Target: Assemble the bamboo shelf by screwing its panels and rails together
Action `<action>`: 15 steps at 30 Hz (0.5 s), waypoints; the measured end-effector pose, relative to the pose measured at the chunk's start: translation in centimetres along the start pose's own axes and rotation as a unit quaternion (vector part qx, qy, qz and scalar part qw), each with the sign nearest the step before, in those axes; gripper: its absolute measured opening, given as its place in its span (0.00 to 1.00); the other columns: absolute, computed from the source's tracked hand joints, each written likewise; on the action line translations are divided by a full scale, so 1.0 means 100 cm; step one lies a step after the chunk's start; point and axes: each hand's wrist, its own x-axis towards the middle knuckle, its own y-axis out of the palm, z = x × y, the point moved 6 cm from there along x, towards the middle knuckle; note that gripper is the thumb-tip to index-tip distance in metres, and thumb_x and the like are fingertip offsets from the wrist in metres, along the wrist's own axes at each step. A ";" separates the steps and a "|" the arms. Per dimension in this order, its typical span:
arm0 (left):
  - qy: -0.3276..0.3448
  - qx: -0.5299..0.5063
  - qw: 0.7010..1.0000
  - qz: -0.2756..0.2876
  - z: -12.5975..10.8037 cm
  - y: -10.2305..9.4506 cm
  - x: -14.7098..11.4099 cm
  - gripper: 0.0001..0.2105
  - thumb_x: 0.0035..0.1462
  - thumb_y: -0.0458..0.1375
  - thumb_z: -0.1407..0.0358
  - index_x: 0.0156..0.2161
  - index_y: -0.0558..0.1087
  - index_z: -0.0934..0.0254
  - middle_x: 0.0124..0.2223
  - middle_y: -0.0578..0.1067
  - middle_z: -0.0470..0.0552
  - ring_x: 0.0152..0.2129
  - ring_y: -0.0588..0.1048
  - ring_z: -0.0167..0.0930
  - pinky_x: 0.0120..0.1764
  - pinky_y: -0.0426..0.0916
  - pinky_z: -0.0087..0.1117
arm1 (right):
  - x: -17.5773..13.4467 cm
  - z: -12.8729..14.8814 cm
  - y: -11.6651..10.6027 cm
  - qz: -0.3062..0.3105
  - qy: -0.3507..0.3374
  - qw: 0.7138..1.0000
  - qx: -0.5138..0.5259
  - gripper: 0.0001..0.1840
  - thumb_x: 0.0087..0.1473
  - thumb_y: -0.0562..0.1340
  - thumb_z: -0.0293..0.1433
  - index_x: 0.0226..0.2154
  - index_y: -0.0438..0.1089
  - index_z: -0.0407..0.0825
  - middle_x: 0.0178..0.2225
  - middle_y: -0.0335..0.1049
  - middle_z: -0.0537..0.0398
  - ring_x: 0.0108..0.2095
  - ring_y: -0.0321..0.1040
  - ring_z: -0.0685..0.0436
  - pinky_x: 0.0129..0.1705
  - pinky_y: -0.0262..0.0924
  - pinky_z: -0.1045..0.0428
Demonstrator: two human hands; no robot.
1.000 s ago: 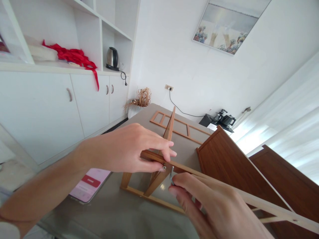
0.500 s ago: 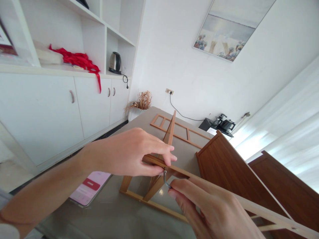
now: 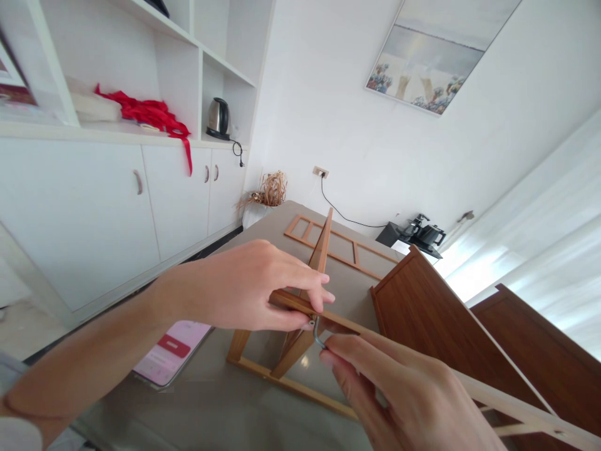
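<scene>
My left hand (image 3: 248, 288) grips the rail of a wooden frame (image 3: 300, 389), fingertips on its top and thumb at the side. Beside the thumb tip sits a small bolt (image 3: 311, 322) in the rail. A bent metal hex key (image 3: 317, 332) is pinched between thumb and fingers of my right hand (image 3: 399, 388). The key's upper end is right at the bolt; whether it sits in the head I cannot tell. A wooden shelf panel (image 3: 321, 245) stands upright from the frame behind my left fingers.
On the grey table (image 3: 201, 401), a phone (image 3: 171, 354) with a lit screen lies left of the frame. Another ladder-like wooden frame (image 3: 355, 254) lies farther back. Large brown panels (image 3: 436, 313) stand at the right. White cabinets (image 3: 79, 213) line the left side.
My right hand and the hex key have shifted slightly up and right, and the key's upper end has moved to the right side of the bolt. My left hand stays on the rail.
</scene>
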 end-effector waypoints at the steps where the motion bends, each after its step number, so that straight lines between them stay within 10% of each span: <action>1: -0.002 0.002 1.000 0.000 0.000 0.000 0.000 0.06 0.59 0.61 0.66 0.42 0.75 0.57 0.51 0.80 0.42 0.56 0.74 0.30 0.53 0.69 0.24 | 0.000 -0.001 0.001 0.004 0.002 1.000 0.004 0.15 0.67 0.54 0.36 0.36 0.75 0.54 0.26 0.73 0.56 0.24 0.71 0.51 0.27 0.63 0.59; 15: 0.004 -0.004 1.000 -0.005 -0.001 0.000 0.000 0.06 0.59 0.60 0.67 0.41 0.75 0.57 0.50 0.80 0.42 0.55 0.74 0.31 0.53 0.71 0.26 | -0.003 -0.004 0.010 0.044 -0.012 0.999 0.011 0.08 0.65 0.56 0.31 0.41 0.71 0.58 0.25 0.66 0.62 0.22 0.66 0.51 0.24 0.58 0.58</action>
